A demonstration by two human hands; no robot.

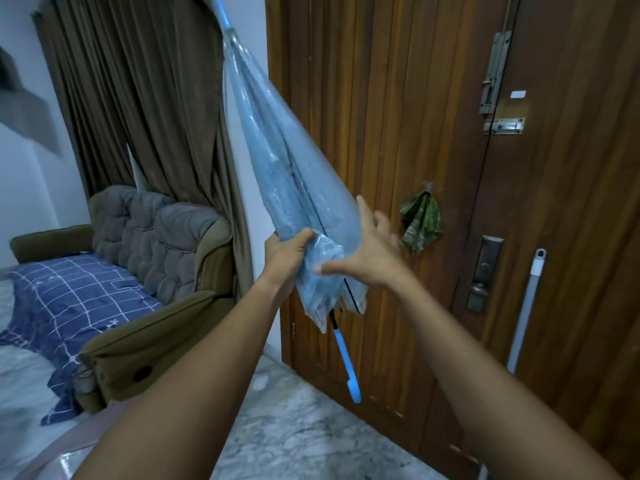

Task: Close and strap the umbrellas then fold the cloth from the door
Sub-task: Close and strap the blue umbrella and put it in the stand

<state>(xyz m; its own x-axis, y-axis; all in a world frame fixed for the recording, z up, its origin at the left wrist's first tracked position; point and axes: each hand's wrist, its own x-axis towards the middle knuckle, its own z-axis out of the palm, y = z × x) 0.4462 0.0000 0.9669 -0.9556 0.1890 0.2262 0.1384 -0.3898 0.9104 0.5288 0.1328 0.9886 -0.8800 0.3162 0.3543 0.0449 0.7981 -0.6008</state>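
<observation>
A closed, see-through blue umbrella [277, 161] points its tip up to the left; its light blue hooked handle [346, 362] hangs down toward the floor. My left hand [287, 251] grips the gathered canopy near its lower end. My right hand [370, 251] lies flat against the canopy's right side, fingers spread, thumb across the front. A green patterned cloth [420, 220] hangs from a hook on the wooden door [554, 202], just right of my right hand. No strap shows around the umbrella.
A grey-and-olive sofa [162, 244] with a blue checked sheet [69, 299] stands at left, brown curtains [138, 98] behind it. A white mop handle [526, 306] leans on the door. The floor [294, 427] is marble.
</observation>
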